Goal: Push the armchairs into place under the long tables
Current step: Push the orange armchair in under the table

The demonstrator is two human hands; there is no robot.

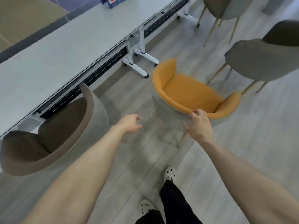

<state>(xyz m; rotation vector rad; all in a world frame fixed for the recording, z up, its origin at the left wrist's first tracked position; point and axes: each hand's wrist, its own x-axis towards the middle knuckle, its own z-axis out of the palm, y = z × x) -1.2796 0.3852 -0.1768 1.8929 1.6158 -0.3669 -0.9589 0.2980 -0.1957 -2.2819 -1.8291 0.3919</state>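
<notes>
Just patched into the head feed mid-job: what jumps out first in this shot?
The orange armchair stands out in the open floor, right of centre, clear of the long table, with the right hand gripping its back rim. The left hand hangs open over bare floor, touching nothing. At lower left, a brown armchair already sits partly tucked under the table edge.

Pale grey plank floor [242, 143]; blue sign [113, 1] at top edge; even light.
</notes>
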